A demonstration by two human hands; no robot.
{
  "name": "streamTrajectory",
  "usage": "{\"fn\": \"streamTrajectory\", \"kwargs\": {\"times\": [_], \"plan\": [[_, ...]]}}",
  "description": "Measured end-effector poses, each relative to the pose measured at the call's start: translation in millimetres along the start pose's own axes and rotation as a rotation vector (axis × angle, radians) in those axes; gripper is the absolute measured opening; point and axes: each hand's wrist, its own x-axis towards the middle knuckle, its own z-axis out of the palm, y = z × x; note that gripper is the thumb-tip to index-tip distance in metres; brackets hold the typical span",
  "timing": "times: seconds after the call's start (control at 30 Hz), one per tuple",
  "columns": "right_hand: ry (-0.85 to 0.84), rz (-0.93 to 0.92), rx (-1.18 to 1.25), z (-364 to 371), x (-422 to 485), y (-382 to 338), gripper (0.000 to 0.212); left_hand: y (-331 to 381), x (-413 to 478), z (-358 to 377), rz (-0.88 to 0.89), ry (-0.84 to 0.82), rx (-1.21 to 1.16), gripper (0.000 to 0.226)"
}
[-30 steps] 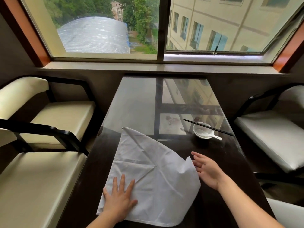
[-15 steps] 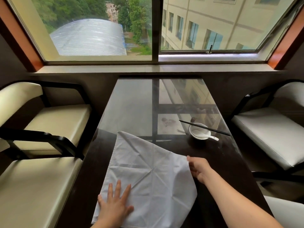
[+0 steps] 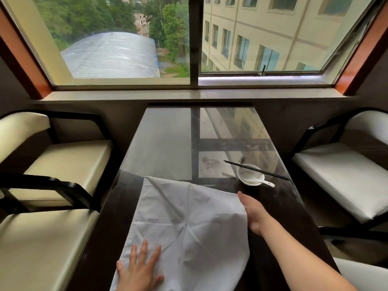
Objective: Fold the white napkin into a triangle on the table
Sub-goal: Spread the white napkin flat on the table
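Observation:
The white napkin [image 3: 184,223] lies spread on the near end of the dark glass-topped table [image 3: 168,143], creased in lines that meet near its middle. My left hand [image 3: 139,269] rests flat, fingers apart, on the napkin's near left corner. My right hand [image 3: 253,213] holds the napkin's far right edge, fingers tucked under the cloth and thumb on top. The right side of the napkin bulges up a little off the table.
A small white bowl [image 3: 249,176] with a white spoon [image 3: 257,180] in it stands at the right, black chopsticks [image 3: 255,170] laid across its rim. Cream-cushioned chairs flank the table on the left [image 3: 63,164] and right [image 3: 340,171]. A window sill runs behind.
My right hand moved from beside the napkin to its far right edge and took hold of it, drawing that corner outward. The napkin now lies more spread out. My left hand stayed pressed down.

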Motion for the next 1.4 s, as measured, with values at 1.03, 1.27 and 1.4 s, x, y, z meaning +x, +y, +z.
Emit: {"fn": "streamTrajectory", "kwargs": {"times": [1.03,1.27,1.4], "plan": [[0.201,0.016,-0.693,-49.0,-117.7,130.9,0.014,-36.9,-51.0,-16.7,-0.228,0.256,-0.289,0.054],[0.323,-0.069,-0.833,-51.4,-123.4,134.3,0.01,-35.6,-52.5,-15.6,-0.343,0.228,-0.383,0.052],[0.359,-0.047,-0.807,-53.1,-121.4,138.8,0.009,-34.0,-49.8,-15.9,-0.375,0.218,-0.518,0.054]]}}
